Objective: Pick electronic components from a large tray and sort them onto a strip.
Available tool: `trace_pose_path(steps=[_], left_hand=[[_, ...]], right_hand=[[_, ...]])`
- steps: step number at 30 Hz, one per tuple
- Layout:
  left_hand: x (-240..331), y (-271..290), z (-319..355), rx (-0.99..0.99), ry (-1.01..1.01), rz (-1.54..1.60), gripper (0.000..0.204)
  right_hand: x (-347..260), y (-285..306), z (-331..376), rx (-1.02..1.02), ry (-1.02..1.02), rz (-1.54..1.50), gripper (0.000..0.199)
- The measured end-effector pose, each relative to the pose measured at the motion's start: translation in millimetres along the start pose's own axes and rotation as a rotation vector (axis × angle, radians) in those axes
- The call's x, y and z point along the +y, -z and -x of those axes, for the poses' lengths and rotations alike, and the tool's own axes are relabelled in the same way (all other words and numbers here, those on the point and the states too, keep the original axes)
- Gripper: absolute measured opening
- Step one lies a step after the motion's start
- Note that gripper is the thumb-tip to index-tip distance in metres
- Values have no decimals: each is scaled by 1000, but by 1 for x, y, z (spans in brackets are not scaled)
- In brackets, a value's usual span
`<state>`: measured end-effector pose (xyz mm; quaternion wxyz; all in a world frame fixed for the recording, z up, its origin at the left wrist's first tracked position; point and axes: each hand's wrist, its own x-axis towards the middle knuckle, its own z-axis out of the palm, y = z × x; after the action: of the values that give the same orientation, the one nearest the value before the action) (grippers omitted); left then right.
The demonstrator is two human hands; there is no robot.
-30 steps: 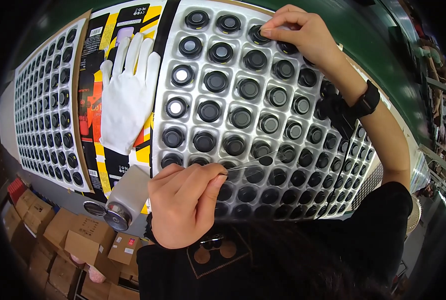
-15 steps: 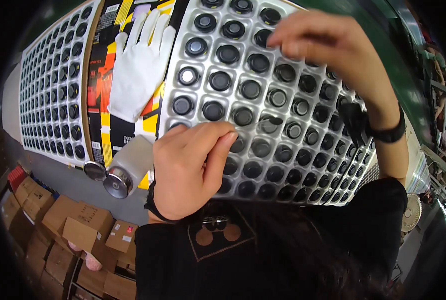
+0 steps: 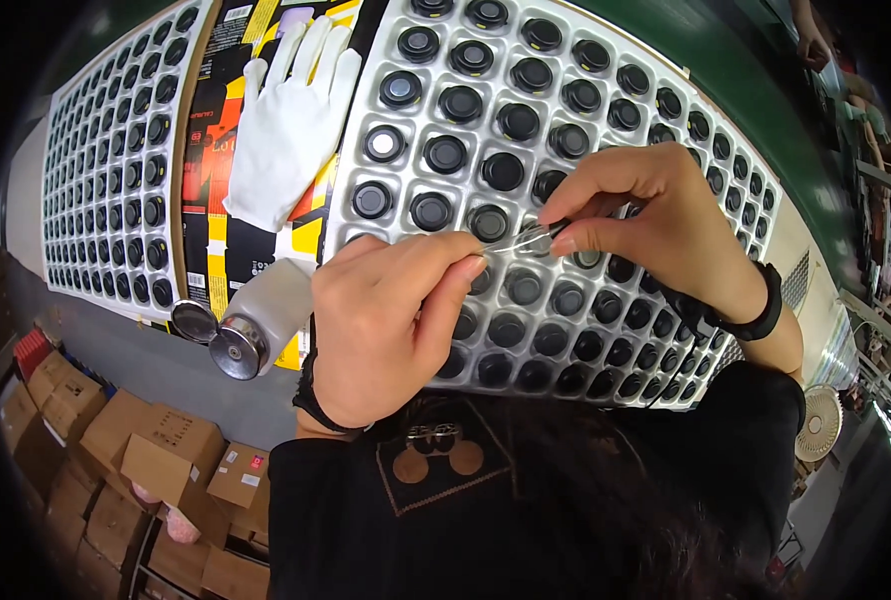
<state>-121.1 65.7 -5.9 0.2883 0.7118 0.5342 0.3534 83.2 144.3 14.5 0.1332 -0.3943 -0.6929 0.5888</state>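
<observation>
Under both my hands lies a shiny moulded tray point(image 3: 347, 185) with rows of black round lens-like pieces point(image 3: 446, 153) in its pockets. My left hand point(image 3: 386, 320) is closed in a pinch between thumb and forefinger just above the tray. At its fingertips starts a thin, clear, glinting strip point(image 3: 519, 243) with a dark end. My right hand point(image 3: 656, 200) pinches that dark end between thumb and forefinger, so the strip spans the gap between the hands. Its exact kind is too small to make out. A piece in the left column point(image 3: 382, 144) shines white.
Left of the tray, a white glove point(image 3: 291, 140) lies on printed black, yellow and red cardboard. Near it stands a whitish bottle point(image 3: 278, 300) with a flipped-up metal lid. A second filled tray point(image 3: 116, 180) is farther left. Brown cartons point(image 3: 176, 445) sit lower left, a fan point(image 3: 821, 422) at right.
My right hand has come down and left from above the far part of the tray and now pinches the strip's dark end. My left hand keeps its pinch, almost unmoved.
</observation>
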Motion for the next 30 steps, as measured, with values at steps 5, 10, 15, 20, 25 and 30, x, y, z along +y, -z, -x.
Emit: trace_pose_path(steps=[5,10,15,20,25,30], left_hand=[[0,-1,2,21,-15,-35,8],[0,-1,2,3,-57,-46,8],[-3,0,2,-2,-26,-40,8],[-5,1,3,-11,13,10,9],[-5,4,5,-16,15,-27,8],[-3,2,0,-43,3,16,9]], right_hand=[[-3,-1,-3,26,-46,15,16],[-2,2,-8,-23,-110,-20,14],[-1,0,-7,9,-82,-11,15],[8,5,-11,13,263,65,17],[1,33,-41,-25,221,-47,11],[44,69,-110,238,181,86,12]])
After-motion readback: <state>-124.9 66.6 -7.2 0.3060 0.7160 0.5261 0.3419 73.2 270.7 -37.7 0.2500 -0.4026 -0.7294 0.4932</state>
